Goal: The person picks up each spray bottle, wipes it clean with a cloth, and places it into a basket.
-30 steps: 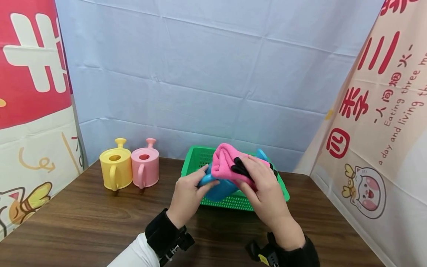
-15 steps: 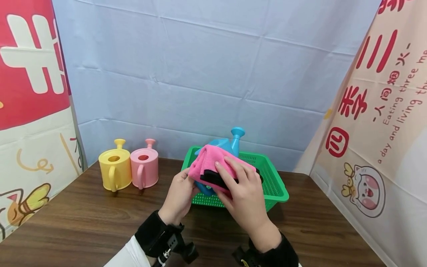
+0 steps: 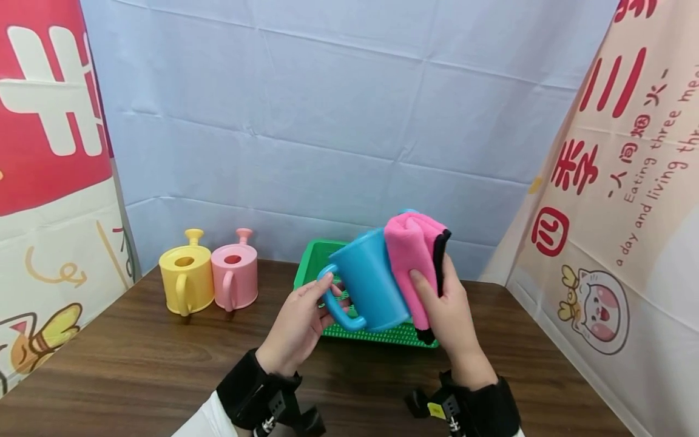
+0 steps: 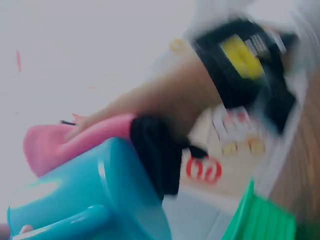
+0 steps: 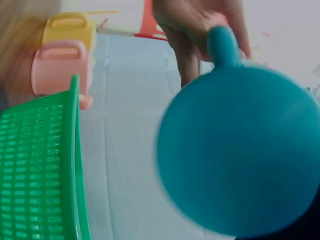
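Raised near the basket (image 3: 312,261), the left hand (image 3: 293,325) is gripping the watering can (image 3: 373,282). The right hand (image 3: 451,309) is clasping a cloth (image 3: 411,258).

blue can (image 3: 370,282): glossy plastic | pink cloth (image 3: 406,252): matt, fuzzy | tabletop (image 3: 142,358): wood-grained

We see the green basket (image 3: 312,261) only in part, since the blue watering can (image 3: 374,282) in front hides its middle. At the can's right, the pink cloth (image 3: 409,249) covers some of its side and hides fingers of the right grip (image 3: 452,312) from us. In the left wrist view, the wristband (image 4: 226,89) above the can is too blurred for us to read its yellow label (image 4: 241,56), and the bottom edge crops the can.
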`<state>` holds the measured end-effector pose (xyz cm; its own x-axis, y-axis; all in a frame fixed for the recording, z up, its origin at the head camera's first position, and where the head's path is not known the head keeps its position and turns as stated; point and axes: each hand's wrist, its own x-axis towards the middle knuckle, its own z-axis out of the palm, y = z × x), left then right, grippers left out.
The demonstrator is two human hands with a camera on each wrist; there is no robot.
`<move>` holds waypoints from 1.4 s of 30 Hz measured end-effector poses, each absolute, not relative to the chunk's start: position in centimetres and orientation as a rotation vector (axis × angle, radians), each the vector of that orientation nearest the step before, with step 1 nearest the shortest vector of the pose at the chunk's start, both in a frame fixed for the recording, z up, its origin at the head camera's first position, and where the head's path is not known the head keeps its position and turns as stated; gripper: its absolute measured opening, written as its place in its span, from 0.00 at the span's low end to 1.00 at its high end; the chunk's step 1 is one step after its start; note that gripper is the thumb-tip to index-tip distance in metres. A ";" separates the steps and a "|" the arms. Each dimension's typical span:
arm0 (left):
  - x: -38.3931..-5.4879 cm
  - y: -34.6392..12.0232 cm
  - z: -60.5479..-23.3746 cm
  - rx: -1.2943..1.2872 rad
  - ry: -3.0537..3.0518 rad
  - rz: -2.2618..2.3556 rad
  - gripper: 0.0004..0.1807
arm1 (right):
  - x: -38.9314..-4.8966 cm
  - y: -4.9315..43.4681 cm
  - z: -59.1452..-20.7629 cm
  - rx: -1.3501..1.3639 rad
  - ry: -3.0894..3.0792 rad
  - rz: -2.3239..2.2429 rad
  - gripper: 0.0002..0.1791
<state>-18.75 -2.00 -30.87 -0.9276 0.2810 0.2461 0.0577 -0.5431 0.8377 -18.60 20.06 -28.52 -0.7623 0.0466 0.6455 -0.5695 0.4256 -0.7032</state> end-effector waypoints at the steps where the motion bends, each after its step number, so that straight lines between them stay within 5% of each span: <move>1: -18.7 -2.1 -30.8 0.511 1.343 2.610 0.17 | -18.7 20.2 -28.5 0.443 -2.049 1.438 0.24; 7: -18.1 -2.3 -30.3 0.410 0.924 2.653 0.13 | -19.2 19.3 -29.1 0.615 -1.786 1.564 0.25; 15: -17.3 -2.3 -30.0 0.374 0.798 2.694 0.11 | -19.6 17.4 -30.5 0.633 -1.768 0.951 0.31; 23: -16.8 -2.1 -29.8 0.411 0.940 2.721 0.24 | -19.1 14.9 -32.1 0.708 -1.718 0.706 0.34; 34: -15.8 -1.1 -29.5 0.576 1.262 2.596 0.22 | -19.1 16.2 -30.9 0.862 -1.572 1.205 0.27; 42: -15.3 -1.2 -29.5 0.632 1.344 2.453 0.22 | -18.8 17.7 -29.7 0.519 -1.501 1.652 0.24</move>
<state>-15.34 -1.16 -29.55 -0.8673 0.4343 0.2434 -0.0285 -0.5314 0.8466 -18.82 17.65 -29.67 -0.5748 0.2955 0.7630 -0.7878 0.0522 -0.6137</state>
